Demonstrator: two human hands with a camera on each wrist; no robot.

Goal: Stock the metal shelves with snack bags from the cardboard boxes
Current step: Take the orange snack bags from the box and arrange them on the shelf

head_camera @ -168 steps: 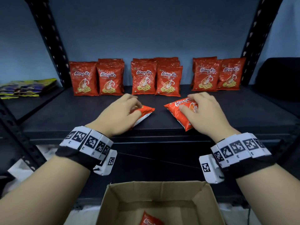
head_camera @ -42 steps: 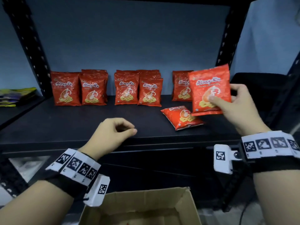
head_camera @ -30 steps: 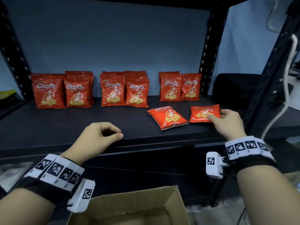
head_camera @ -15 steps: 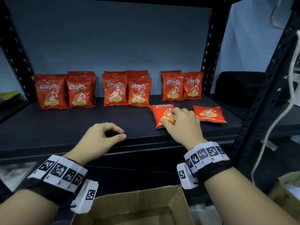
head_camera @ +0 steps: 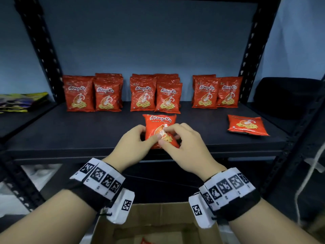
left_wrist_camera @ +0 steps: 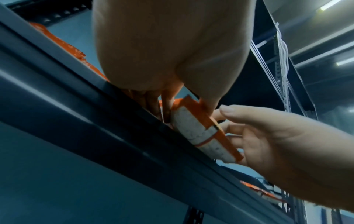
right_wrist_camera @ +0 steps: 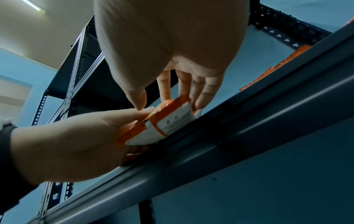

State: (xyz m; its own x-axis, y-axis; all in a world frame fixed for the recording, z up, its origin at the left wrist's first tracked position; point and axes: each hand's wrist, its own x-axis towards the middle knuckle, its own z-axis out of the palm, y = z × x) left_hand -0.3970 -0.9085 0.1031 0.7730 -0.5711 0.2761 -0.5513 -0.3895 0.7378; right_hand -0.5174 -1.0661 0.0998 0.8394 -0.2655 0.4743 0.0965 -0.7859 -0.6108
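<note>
A red prawn-cracker snack bag stands tilted near the front edge of the black metal shelf. Both hands hold it: my left hand grips its left side, my right hand pinches its front and right side. The wrist views show the bag's white underside just above the shelf lip, between the fingers of both hands. Another red bag lies flat at the shelf's right. Several red bags stand in a row at the back.
An open cardboard box sits below me, a red bag showing at its bottom. Black perforated uprights frame the shelf. Yellow-purple packets lie on the neighbouring shelf to the left. A dark object sits at the right.
My right hand has slid the lying bag left to the shelf's middle and lifted its top. My left hand, idle at the shelf edge before, has come over and taken its left side.
</note>
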